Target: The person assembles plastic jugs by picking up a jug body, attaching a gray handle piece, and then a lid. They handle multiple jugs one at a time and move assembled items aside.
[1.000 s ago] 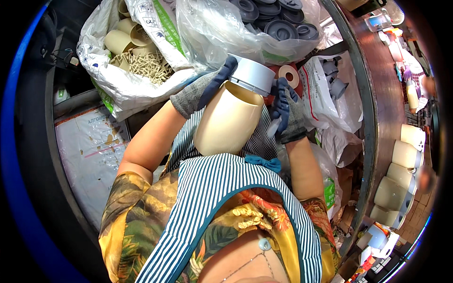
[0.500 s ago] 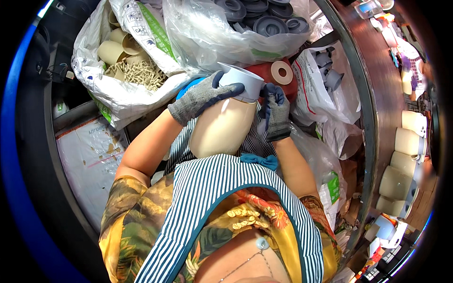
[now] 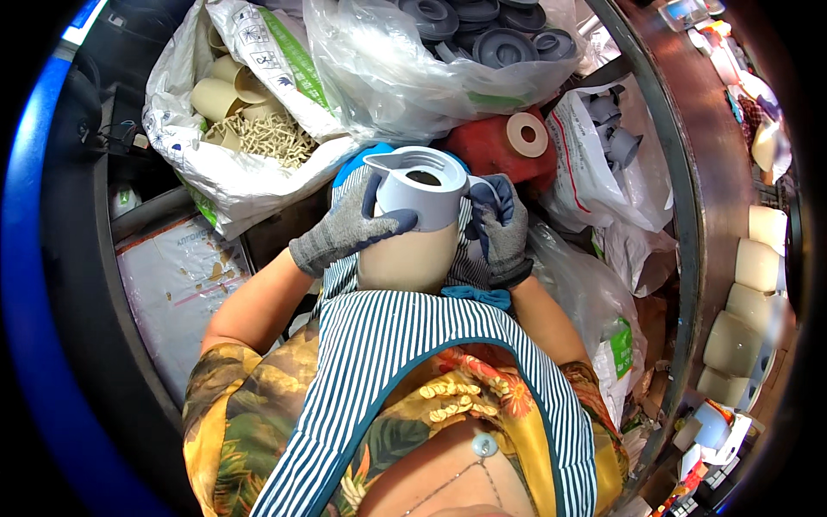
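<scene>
A thermos jug (image 3: pixel 409 258) with a cream body stands upright against my striped apron. Its pale blue-grey collar (image 3: pixel 418 202) has a spout pointing left and a round dark opening facing up. My left hand (image 3: pixel 349 226), in a grey glove with dark fingertips, is wrapped round the collar's left side, thumb across the front. At the right side, my gloved right hand (image 3: pixel 500 226) has its fingers curled round the jug's handle (image 3: pixel 476 185), most of which they hide.
Beyond the jug, a plastic bag (image 3: pixel 370 77) holds dark grey lids (image 3: pixel 504 47). Left of it, a white sack (image 3: pixel 185 159) contains cream cups and small beige pieces (image 3: pixel 267 138). A red object with a cream ring (image 3: pixel 527 135) and a bag of grey parts (image 3: pixel 622 146) lie right. Cream jug bodies (image 3: pixel 732 340) line the far-right bench.
The jug has tipped from leaning to upright, so its top opening now faces me. Both hands have moved with it, still on the collar and handle side.
</scene>
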